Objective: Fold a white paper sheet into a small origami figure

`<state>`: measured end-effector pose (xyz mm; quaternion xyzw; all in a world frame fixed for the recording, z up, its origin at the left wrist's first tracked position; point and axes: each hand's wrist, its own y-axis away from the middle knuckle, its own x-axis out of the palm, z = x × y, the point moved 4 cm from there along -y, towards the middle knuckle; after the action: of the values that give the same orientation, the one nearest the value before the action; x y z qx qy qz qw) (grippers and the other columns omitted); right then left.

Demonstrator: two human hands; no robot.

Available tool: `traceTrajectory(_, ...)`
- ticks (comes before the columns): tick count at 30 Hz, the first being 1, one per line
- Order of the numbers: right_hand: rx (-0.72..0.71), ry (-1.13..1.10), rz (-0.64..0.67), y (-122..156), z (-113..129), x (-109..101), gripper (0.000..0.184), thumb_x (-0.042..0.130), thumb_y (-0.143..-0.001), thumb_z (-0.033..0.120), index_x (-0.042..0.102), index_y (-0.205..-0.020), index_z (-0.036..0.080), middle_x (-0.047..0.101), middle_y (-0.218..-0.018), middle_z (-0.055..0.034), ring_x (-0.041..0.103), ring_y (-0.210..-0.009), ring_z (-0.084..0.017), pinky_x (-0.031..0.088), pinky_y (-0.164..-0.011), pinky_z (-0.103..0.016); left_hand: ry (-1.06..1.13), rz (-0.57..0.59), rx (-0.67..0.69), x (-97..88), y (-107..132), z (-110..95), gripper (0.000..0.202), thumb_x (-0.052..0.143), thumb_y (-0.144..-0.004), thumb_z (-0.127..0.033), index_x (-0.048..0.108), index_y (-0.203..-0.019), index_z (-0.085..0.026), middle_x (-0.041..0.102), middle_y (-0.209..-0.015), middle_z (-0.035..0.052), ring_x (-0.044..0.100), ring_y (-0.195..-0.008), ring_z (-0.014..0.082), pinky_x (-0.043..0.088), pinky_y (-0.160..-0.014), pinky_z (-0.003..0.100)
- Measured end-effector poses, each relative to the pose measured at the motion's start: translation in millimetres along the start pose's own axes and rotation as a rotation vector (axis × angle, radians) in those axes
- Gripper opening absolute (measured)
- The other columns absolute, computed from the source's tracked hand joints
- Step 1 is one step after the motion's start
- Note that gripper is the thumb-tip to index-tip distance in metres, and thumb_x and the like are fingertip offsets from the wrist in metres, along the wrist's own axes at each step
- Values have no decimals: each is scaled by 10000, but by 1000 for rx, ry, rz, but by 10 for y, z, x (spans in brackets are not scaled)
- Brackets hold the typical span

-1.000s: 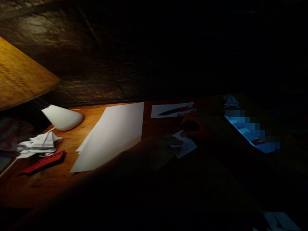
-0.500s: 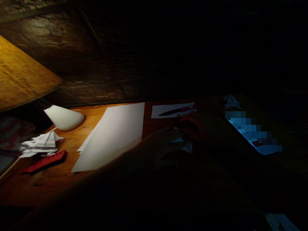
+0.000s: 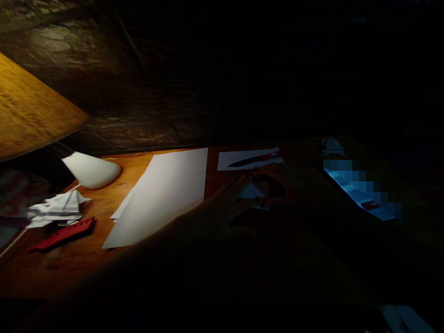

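In the dim middle of the table lies a small folded piece of white paper (image 3: 252, 190). My left hand (image 3: 227, 203) rests along its left side, fingers stretched out and thumb apart. From the right, my right hand (image 3: 279, 181) curls round the paper, its fingers at the upper edge and its thumb at the lower right corner. Deep shadow hides much of the right hand. Just behind the hands, a knife (image 3: 245, 161) with a black blade and red handle lies on a white strip of paper (image 3: 225, 159).
Large white sheets (image 3: 169, 194) lie left of my hands. Further left are a lamp with a white base (image 3: 92, 170), folded paper (image 3: 64, 206) and a red notched object (image 3: 64, 233). Rightward are a glowing, partly pixelated flat object (image 3: 354, 192) and another folded paper (image 3: 332, 145).
My left hand has drawn back a little to the left, baring more of the folded paper. My right thumb now shows at the paper's lower right corner. The paper has shifted slightly left.
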<state>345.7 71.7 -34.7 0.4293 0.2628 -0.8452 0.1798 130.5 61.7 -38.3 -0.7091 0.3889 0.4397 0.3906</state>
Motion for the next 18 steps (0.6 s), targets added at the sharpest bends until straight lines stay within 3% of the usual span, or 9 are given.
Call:
traceTrajectory(7, 19, -8, -20, 5, -25, 2, 724, 809, -781, 444, 523, -1418, 251, 569, -1410, -139, 538, -1292, -348, 445, -1079, -553, -49, 4, 32, -4, -1, 2, 852, 744, -848, -564, 392, -1543, -220, 125, -1698, 184, 88, -1569, 421, 100, -1263, 617)
traceTrajectory(10, 27, -14, -19, -1, -32, -10, 740, 822, -764, 449, 535, -1407, 222, 573, -1407, -154, 548, -1288, -354, 449, -1075, -556, 69, 38, 47, -10, -25, -23, 862, 725, -872, -516, 328, -1580, -225, 147, -1697, 175, 115, -1570, 406, 127, -1265, 604)
traceTrajectory(14, 35, -99, -2, -2, -14, -69, 721, 841, -742, 434, 572, -1377, 226, 601, -1394, -142, 569, -1286, -341, 456, -1077, -537, 303, -17, -20, -58, -70, -66, 698, 771, -824, -483, 541, -1454, -290, 347, -1642, 116, 253, -1533, 416, 192, -1259, 585)
traceTrajectory(18, 177, -226, -50, 11, -11, -138, 522, 747, -837, 367, 605, -1326, 254, 650, -1361, -94, 626, -1235, -293, 492, -1052, -481, 320, -49, -55, -97, -98, -122, 610, 790, -781, -526, 659, -1336, -311, 459, -1572, 104, 320, -1494, 440, 233, -1241, 585)
